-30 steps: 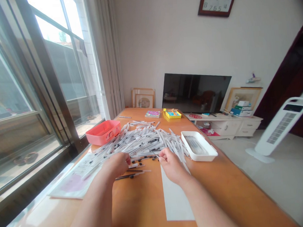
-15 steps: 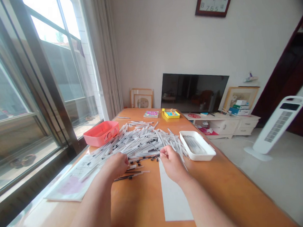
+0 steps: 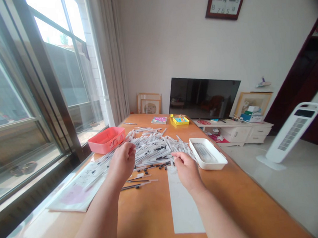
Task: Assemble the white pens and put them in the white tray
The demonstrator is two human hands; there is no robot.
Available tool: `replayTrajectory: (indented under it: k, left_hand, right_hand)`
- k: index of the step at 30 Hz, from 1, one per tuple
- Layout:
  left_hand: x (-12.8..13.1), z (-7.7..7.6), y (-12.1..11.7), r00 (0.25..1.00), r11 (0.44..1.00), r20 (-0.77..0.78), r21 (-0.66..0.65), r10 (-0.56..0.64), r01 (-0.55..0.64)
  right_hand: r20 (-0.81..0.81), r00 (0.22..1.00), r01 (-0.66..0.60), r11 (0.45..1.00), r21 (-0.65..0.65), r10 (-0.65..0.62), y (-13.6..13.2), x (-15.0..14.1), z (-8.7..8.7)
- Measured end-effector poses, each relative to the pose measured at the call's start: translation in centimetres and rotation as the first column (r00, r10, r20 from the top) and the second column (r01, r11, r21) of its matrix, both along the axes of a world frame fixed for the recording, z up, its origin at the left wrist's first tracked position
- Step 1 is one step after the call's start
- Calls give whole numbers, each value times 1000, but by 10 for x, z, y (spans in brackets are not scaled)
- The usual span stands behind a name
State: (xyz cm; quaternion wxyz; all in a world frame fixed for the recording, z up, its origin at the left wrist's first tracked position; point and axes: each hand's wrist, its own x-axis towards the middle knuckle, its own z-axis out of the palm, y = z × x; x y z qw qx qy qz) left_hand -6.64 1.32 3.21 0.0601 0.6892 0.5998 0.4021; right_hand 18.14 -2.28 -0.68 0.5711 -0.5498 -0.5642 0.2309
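Note:
A wide heap of white pens [image 3: 147, 148], many with black caps or tips, covers the middle of the table. My left hand [image 3: 123, 160] is closed over the near left side of the heap, its fingers curled; what they hold, if anything, is hidden. At the heap's near right edge my right hand [image 3: 187, 170] has thumb and fingers pinched together. Something small and pale shows by its fingertips, too unclear to name. Below that hand lies a white paper strip [image 3: 185, 207]. Several loose black pen parts [image 3: 138, 186] lie between the hands.
A red basket [image 3: 106, 146] stands left of the heap. To the right is a white tray [image 3: 222, 161] holding thin grey refills [image 3: 203, 150]. A printed bag or sheet [image 3: 74, 193] lies at the left. A yellow box [image 3: 181, 121] and a booklet [image 3: 159, 120] sit at the far end.
My left hand has risen and moved away over the heap. My right hand has shifted slightly right and stays pinched. The dark thin stick near its fingertips no longer shows there.

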Motion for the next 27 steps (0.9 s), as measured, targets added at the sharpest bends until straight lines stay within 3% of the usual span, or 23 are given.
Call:
replayTrajectory:
  k: [3, 7, 10, 13, 15, 18, 27]
  left_hand:
    - [7, -1, 2, 904, 996, 427, 89, -12, -29]
    - [12, -3, 3, 526, 999, 850, 34, -19, -19]
    - [13, -7, 6, 237, 997, 971, -36, 20, 63]
    - [15, -13, 10, 63, 991, 996, -67, 60, 117]
    - [18, -18, 13, 18, 987, 997, -82, 80, 135]
    - [21, -23, 15, -16, 981, 993, -110, 114, 157]
    - [23, -19, 14, -48, 980, 989, -135, 143, 149]
  right_hand:
    - [-63, 998, -13, 1000, -13, 12, -3, 1, 6]
    - [-213, 972, -97, 995, 4, 96, -7, 1, 12]
    - [-407, 902, -149, 989, 25, 146, -7, 3, 15]
    - [-613, 770, -174, 983, 63, 176, -5, 7, 17]
    - [-696, 692, -181, 979, 90, 191, -3, 9, 18]
    - [-748, 634, -175, 979, 106, 194, -1, 12, 18]
    - [-751, 636, -157, 983, 100, 178, 0, 12, 16]
